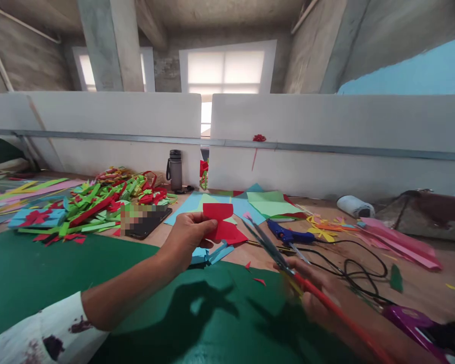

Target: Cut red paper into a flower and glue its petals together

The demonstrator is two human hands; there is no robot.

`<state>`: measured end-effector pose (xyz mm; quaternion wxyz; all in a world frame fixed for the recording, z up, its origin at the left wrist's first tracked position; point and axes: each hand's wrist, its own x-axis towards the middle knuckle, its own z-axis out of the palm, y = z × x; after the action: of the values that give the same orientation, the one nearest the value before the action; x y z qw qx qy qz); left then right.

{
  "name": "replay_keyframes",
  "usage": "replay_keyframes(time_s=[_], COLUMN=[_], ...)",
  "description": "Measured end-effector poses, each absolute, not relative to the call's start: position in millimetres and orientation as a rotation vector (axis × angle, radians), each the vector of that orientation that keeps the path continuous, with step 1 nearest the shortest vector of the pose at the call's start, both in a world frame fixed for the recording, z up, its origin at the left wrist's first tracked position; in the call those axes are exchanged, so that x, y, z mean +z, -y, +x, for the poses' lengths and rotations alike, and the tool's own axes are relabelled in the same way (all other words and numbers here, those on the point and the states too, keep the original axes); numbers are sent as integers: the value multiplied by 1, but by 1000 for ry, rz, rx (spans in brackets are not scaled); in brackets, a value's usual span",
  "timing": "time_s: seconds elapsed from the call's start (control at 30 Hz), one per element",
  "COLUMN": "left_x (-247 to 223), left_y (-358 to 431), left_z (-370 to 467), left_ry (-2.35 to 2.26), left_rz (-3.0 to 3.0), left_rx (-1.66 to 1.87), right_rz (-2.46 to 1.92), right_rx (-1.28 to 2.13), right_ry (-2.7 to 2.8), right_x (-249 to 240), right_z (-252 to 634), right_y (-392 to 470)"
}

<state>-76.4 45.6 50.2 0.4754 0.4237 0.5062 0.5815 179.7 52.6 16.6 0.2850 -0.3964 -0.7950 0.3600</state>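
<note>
Red paper (220, 228): lay just right of the left hand (184, 240), was lifted above the surface (420, 296), and faced the scissors (275, 254) across a narrow gap.
Paper's outline: showed no clear long axis; ran from a rounded upper band, through a notch on the right, to a pointed lower right corner.
Left fingers: pinched the paper at its left side, with the thumb over the front.
Right hand (320, 280): was wrapped around the scissor handles, with the exact finger placement too blurred to tell.
Scissor axis: slanted from the right hand up and leftward, toward the free right edge of the paper.
Blades: appeared slightly parted at the tips; looked apart from the paper, though could not be judged surely in depth.
Nearer hand: was the left for the paper, the right for the scissors.
Free edges: ran along the top, right and bottom of the paper, away from the left thumb.
Far side: looked tighter, with a blue glue gun (288, 234) just beyond the blades and a black cord (385, 270) beyond the right hand.
Near side: seemed roomier, over the green sheet (60, 273), with small red scraps (260, 281) below the gap and blue strips (216, 254) beneath the paper.
</note>
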Motion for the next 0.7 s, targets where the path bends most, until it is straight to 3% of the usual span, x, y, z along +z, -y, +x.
replay_keyframes(time_s=[0.7], left_x=[55], left_y=[-35], left_z=[-55], left_ry=[-1174], left_rz=[933], left_rx=[1398], right_rz=[-1061], right_rx=[1093], right_ry=[2225], right_x=[34], right_z=[171], right_y=[-31])
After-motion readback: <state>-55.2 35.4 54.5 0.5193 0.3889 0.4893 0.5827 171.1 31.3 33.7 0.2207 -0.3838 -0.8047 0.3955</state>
